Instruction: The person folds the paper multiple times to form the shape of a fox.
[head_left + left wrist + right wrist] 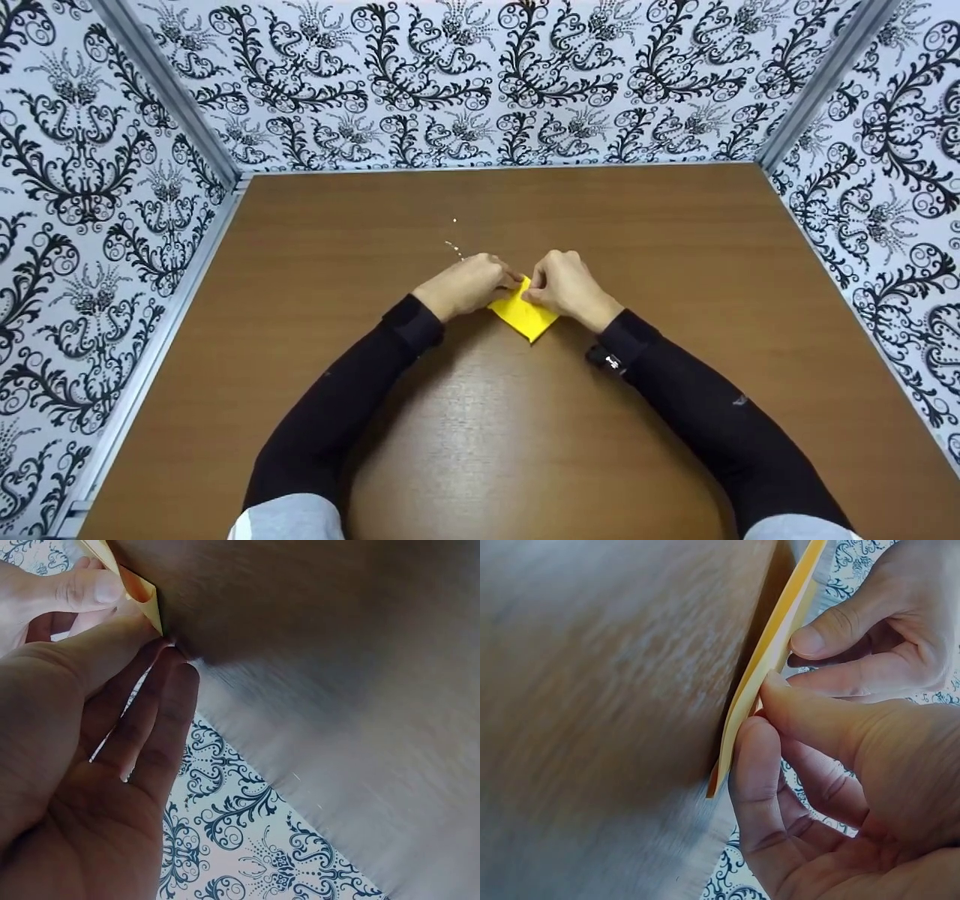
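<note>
A folded piece of yellow paper (534, 319) lies on the wooden table between the two hands, one corner pointing toward the person. At its left side, the left hand (471, 283) pinches the paper's edge with thumb and fingers. From the right, the right hand (571, 289) pinches the paper between thumb and curled fingers. In the left wrist view the folded paper (147, 598) shows an open, curved fold near the thumb. Its layered edge (761, 667) stands out in the right wrist view. Parts of the paper are hidden under the fingers.
The brown wooden table (480, 450) spreads around the hands. Small white specks (454, 246) show beyond the left hand. Patterned black-and-white panels (450, 82) enclose the back and sides. A dark wrist device (606, 360) sits at the right cuff.
</note>
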Available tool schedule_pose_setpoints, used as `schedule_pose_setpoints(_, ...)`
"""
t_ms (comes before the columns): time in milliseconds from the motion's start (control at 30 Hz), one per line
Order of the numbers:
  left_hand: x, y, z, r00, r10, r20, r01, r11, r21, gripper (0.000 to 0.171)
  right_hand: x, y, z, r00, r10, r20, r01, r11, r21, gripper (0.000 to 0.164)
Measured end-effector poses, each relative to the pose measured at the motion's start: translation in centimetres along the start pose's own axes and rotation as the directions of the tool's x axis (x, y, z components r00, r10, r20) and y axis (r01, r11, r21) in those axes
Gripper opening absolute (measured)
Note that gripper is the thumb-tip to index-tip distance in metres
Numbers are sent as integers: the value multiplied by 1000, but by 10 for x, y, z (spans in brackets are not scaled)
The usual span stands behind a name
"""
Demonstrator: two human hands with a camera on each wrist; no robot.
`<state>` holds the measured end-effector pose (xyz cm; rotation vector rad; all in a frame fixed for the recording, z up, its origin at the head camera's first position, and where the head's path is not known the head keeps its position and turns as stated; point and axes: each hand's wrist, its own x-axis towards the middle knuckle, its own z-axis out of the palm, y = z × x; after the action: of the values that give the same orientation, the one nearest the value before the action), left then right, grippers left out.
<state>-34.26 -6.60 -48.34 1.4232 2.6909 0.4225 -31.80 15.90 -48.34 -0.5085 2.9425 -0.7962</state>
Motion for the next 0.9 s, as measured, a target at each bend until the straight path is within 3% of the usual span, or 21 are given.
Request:
schedule_pose_setpoints(267,-10,1,0,999,27,-38,-26,999,31,19,0,1,3,1000,0,-6,0,1000,-1,24)
schedule_pose_setpoints(500,-27,5,-1,999,3,-52,-3,1000,-10,19,1,3,3,1000,-5,-13,5,1000,-12,24)
schedule_pose_setpoints(900,-59,11,2,998,13,-64,-13,1000,-4,17,0,2,3,1000,9,-13,-9,1000,1,25)
